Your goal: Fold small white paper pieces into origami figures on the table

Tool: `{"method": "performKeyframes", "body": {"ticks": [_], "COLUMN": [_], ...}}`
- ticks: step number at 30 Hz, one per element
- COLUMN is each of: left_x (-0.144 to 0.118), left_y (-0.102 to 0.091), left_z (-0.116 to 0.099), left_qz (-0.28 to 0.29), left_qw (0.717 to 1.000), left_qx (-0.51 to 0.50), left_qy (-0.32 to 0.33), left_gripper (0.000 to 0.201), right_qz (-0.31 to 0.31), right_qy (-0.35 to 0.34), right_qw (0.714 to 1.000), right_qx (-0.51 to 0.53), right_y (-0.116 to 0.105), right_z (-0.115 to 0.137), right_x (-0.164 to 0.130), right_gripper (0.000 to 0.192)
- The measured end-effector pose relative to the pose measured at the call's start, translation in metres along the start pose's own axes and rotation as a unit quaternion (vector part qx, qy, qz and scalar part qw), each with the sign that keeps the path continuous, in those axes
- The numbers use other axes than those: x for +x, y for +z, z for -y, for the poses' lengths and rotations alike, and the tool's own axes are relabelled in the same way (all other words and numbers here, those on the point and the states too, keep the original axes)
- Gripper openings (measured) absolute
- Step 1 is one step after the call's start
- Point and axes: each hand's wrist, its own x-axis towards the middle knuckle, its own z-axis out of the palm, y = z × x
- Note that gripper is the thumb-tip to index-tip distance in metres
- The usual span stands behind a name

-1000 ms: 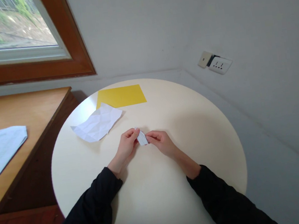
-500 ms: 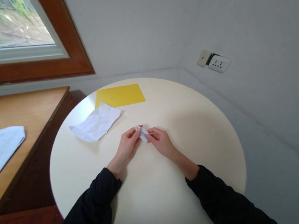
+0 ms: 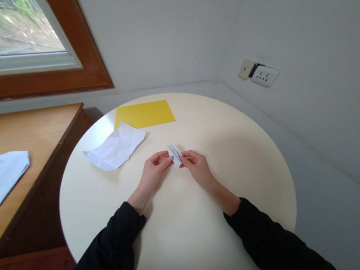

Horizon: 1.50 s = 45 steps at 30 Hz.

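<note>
A small piece of folded white paper (image 3: 174, 153) is held up between my two hands, over the middle of the round white table (image 3: 179, 239). My left hand (image 3: 155, 168) pinches its left edge between thumb and fingers. On the other side, my right hand (image 3: 197, 166) grips the lower right edge the same way. Layers of the paper stand slightly apart, with a dark gap between them. Some fingertips are hidden behind the paper.
A creased white sheet (image 3: 115, 149) lies at the back left of the table, overlapping a yellow sheet (image 3: 147, 114). To the left is a wooden desk (image 3: 48, 124) bearing a folded pale cloth or paper (image 3: 0, 181). Wall sockets (image 3: 264, 76) are at the right.
The folded paper has turned more upright and shifted slightly right, showing more of its layers. My right hand has moved a little right and my left fingers have slid to its edge.
</note>
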Motion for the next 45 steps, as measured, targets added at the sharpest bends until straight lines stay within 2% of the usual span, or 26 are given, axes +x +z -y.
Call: {"method": "performKeyframes", "body": {"ticks": [3, 8, 12, 22, 28, 35, 40, 45], "left_x": [0.0005, 0.0013, 0.0015, -0.0027, 0.0009, 0.0022, 0.0024, -0.0004], "left_y": [-0.0003, -0.0027, -0.0059, -0.0025, -0.0055, -0.0070, -0.0082, -0.0068], "left_z": [0.0032, 0.0063, 0.0072, 0.0045, 0.0058, 0.0058, 0.0048, 0.0026], "left_qz": [-0.014, -0.050, -0.071, -0.074, -0.086, -0.083, -0.081, -0.044], "left_qw": [0.998, 0.978, 0.956, 0.945, 0.956, 0.938, 0.937, 0.937], "left_qx": [0.064, 0.149, 0.216, 0.246, 0.206, 0.229, 0.241, 0.244], "left_qy": [0.019, 0.140, 0.188, 0.205, 0.193, 0.245, 0.241, 0.245], "left_gripper": [0.030, 0.034, 0.027, 0.020, 0.035, 0.021, 0.013, 0.008], "right_qz": [0.006, 0.004, -0.002, -0.009, -0.005, -0.007, -0.001, -0.017], "right_qy": [0.005, 0.014, 0.014, 0.007, 0.010, 0.015, 0.020, 0.022], "right_qw": [1.000, 1.000, 1.000, 1.000, 1.000, 1.000, 1.000, 1.000], "right_qx": [0.004, 0.006, 0.007, -0.006, -0.023, -0.012, -0.011, 0.000], "right_y": [0.0000, 0.0012, 0.0017, 0.0025, 0.0042, 0.0047, 0.0048, 0.0017], "right_z": [-0.0002, 0.0003, 0.0018, -0.0010, -0.0026, -0.0023, -0.0014, 0.0008], "right_x": [0.0006, 0.0005, -0.0003, 0.0001, -0.0019, -0.0010, -0.0015, 0.0000], "right_gripper": [0.026, 0.025, 0.021, 0.022, 0.022, 0.022, 0.019, 0.015]}}
